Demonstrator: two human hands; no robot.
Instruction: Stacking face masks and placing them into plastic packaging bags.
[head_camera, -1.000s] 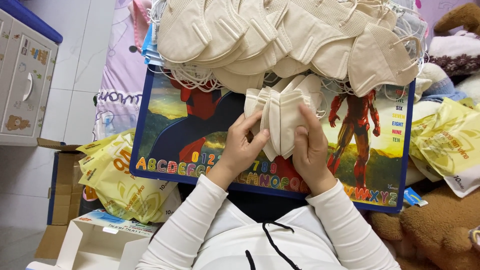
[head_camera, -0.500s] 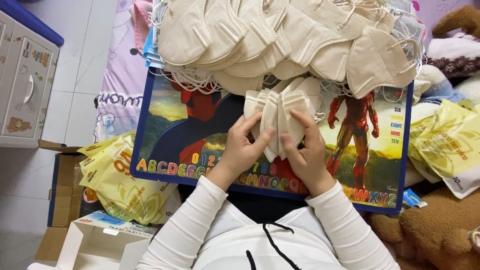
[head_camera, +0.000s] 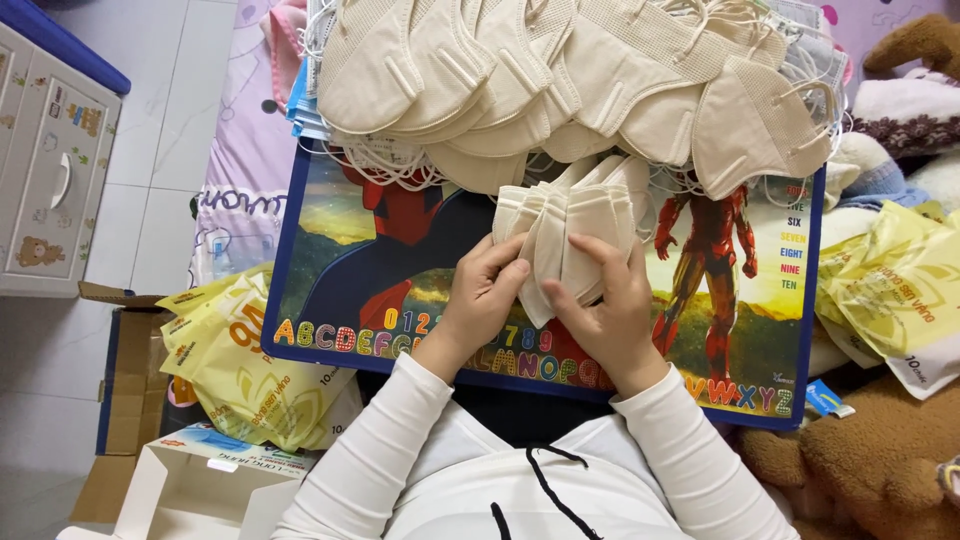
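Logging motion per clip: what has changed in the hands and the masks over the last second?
Little: both hands, left hand and right hand, keep hold of the small stack of folded beige masks, fingers shifting slightly along its edges. The big mask pile, picture board and yellow bags stayed put.

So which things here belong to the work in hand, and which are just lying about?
In hand:
left hand
right hand
small stack of beige masks
big mask pile
picture board

Lying about:
yellow packets
white cabinet
brown plush toy
cardboard box

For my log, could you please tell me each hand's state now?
Left hand: shut on stack of folded beige face masks.
Right hand: shut on same stack.
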